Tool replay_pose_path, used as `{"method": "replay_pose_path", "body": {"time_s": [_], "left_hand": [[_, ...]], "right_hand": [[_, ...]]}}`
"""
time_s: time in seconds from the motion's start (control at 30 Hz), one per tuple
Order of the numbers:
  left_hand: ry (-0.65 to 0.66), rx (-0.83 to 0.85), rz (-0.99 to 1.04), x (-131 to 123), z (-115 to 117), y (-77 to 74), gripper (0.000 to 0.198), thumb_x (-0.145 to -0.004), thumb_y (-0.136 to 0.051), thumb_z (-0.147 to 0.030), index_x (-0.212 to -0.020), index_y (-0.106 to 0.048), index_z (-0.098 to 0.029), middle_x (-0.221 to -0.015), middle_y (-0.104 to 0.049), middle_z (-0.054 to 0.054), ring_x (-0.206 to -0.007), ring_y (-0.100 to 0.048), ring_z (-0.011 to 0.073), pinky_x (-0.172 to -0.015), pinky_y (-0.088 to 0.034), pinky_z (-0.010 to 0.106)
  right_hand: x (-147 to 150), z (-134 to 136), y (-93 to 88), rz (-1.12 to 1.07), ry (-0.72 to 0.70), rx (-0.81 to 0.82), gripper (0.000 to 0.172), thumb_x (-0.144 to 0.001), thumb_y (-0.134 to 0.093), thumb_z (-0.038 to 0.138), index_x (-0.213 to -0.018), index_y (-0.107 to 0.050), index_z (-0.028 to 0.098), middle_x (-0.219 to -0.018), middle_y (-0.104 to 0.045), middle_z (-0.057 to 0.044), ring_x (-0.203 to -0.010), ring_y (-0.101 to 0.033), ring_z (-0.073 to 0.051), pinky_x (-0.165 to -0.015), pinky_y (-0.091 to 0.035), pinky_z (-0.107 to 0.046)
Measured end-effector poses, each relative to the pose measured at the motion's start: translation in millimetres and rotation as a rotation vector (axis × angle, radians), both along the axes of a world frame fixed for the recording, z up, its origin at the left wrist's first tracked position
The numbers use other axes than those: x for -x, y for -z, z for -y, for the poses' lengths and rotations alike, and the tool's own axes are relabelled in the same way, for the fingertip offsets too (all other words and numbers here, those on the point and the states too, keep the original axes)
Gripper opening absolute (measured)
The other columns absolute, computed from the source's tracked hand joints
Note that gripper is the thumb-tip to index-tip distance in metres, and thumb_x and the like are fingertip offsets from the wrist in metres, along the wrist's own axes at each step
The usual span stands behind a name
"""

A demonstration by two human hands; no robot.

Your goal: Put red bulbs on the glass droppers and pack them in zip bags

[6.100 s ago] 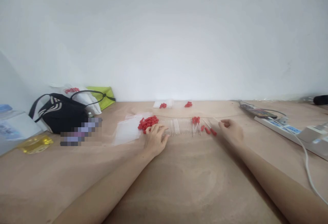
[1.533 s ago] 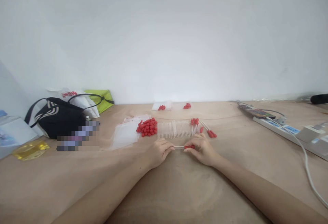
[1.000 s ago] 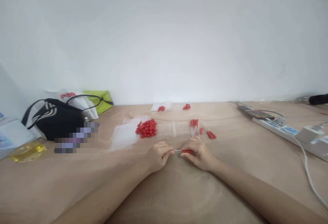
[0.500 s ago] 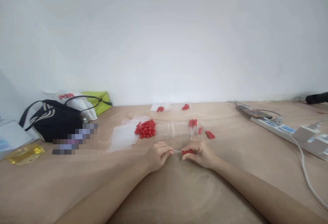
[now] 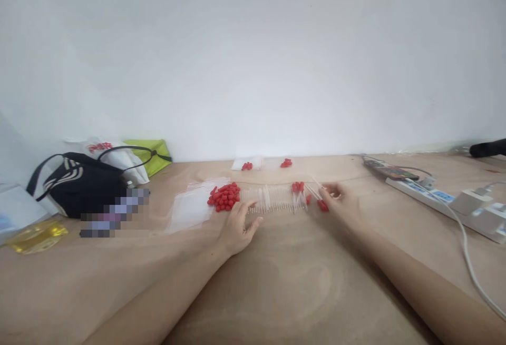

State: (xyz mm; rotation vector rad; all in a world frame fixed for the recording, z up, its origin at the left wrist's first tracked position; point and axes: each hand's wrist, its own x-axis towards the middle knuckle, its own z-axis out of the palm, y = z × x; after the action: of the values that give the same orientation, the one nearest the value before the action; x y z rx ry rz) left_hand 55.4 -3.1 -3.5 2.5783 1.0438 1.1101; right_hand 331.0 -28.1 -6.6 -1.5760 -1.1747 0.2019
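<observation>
My left hand [image 5: 240, 226] holds nothing, its thumb and fingers apart. It hovers at the near left end of a row of clear glass dropper tubes [image 5: 269, 199], beside a heap of red rubber bulbs [image 5: 224, 197]. My right hand [image 5: 336, 200] pinches a glass dropper [image 5: 316, 184] over the right side; its bulb end is hidden by my fingers. Just left of that hand lie assembled droppers with red bulbs [image 5: 323, 206]. More red bulbs [image 5: 298, 187] sit on tubes at the row's right end, with a single red bulb [image 5: 309, 198] close by.
Clear plastic bags [image 5: 190, 208] lie left of the bulbs. Two small red groups [image 5: 247, 166] rest at the back on bags. A black bag [image 5: 89, 187] stands far left. On the right are a phone [image 5: 389, 170] and a power strip [image 5: 430, 192] with a trailing white cable [image 5: 466, 253].
My hands have parted. The right hand has moved up and right with the dropper to the assembled ones. The left has let go of the tube, opened and shifted slightly towards the tube row.
</observation>
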Motion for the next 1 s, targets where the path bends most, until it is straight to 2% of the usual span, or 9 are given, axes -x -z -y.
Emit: {"method": "replay_pose_path", "body": {"time_s": [0.07,0.2,0.3,0.4,0.53,0.77,0.87,1.0], "left_hand": [[0.048,0.003,-0.058,-1.5,0.9,-1.8,0.030,-0.079,-0.051,-0.022,-0.108,-0.045,-0.018,-0.101,-0.052,0.007,-0.095,-0.047,0.0209,-0.084,-0.040,0.037],[0.085,0.028,-0.120,-3.4,2.2,-4.4,0.023,-0.077,-0.051,-0.020,-0.100,-0.051,-0.019,-0.098,-0.051,0.006,-0.094,-0.047,0.0211,-0.084,-0.040,0.037],[0.089,0.037,-0.124,-3.6,1.7,-3.8,0.017,-0.077,-0.052,-0.019,-0.094,-0.053,-0.019,-0.097,-0.050,0.006,-0.092,-0.048,0.0205,-0.082,-0.041,0.037],[0.095,0.045,-0.136,-3.6,1.5,-3.0,0.014,-0.076,-0.052,-0.020,-0.090,-0.055,-0.019,-0.096,-0.050,0.006,-0.091,-0.048,0.0203,-0.080,-0.042,0.037],[0.087,0.060,-0.159,-4.0,1.7,-3.2,0.011,-0.076,-0.052,-0.020,-0.086,-0.057,-0.019,-0.096,-0.051,0.006,-0.091,-0.049,0.0209,-0.081,-0.042,0.038],[0.095,0.046,-0.165,-2.9,1.3,-1.7,0.009,-0.076,-0.053,-0.019,-0.084,-0.058,-0.019,-0.096,-0.052,0.006,-0.090,-0.049,0.0200,-0.080,-0.042,0.035],[0.034,0.015,-0.155,-4.0,2.0,0.6,0.007,-0.076,-0.054,-0.022,-0.078,-0.059,-0.019,-0.089,-0.054,0.005,-0.084,-0.050,0.0194,-0.076,-0.042,0.035],[-0.153,-0.008,-0.175,-11.7,-1.5,-0.2,0.014,-0.078,-0.052,-0.029,-0.074,-0.061,-0.019,-0.078,-0.055,0.004,-0.078,-0.049,0.0202,-0.071,-0.040,0.035]], "right_hand": [[-6.3,-4.1,2.6,0.020,0.136,0.089,0.031,-0.068,-0.052,0.036,-0.090,-0.058,0.015,-0.068,-0.061,-0.003,-0.059,-0.054,-0.016,-0.055,-0.037,-0.027],[-2.7,-9.3,4.4,0.215,0.205,0.216,0.020,-0.067,-0.050,0.031,-0.082,-0.055,0.019,-0.068,-0.061,-0.001,-0.065,-0.055,-0.017,-0.064,-0.034,-0.030],[4.9,-11.5,4.5,0.372,0.196,0.282,0.014,-0.069,-0.048,0.032,-0.070,-0.055,0.020,-0.066,-0.061,-0.002,-0.068,-0.054,-0.019,-0.069,-0.031,-0.034],[9.1,-12.3,5.5,0.481,0.176,0.314,0.019,-0.071,-0.047,0.035,-0.065,-0.056,0.021,-0.067,-0.062,-0.003,-0.071,-0.054,-0.021,-0.071,-0.029,-0.036],[10.5,-10.5,5.9,0.534,0.157,0.345,0.023,-0.074,-0.045,0.037,-0.065,-0.059,0.021,-0.069,-0.063,-0.004,-0.072,-0.054,-0.021,-0.070,-0.029,-0.037],[12.2,-7.0,3.1,0.619,0.097,0.370,0.018,-0.073,-0.046,0.033,-0.072,-0.061,0.023,-0.076,-0.062,-0.005,-0.078,-0.053,-0.022,-0.069,-0.029,-0.037],[10.4,-8.5,5.1,0.646,0.031,0.331,0.016,-0.071,-0.049,0.032,-0.075,-0.063,0.025,-0.078,-0.060,-0.004,-0.079,-0.051,-0.022,-0.070,-0.028,-0.036],[5.6,-12.9,11.6,0.686,-0.057,0.271,0.016,-0.072,-0.050,0.031,-0.079,-0.064,0.027,-0.078,-0.059,-0.003,-0.080,-0.049,-0.021,-0.067,-0.028,-0.033]]}}
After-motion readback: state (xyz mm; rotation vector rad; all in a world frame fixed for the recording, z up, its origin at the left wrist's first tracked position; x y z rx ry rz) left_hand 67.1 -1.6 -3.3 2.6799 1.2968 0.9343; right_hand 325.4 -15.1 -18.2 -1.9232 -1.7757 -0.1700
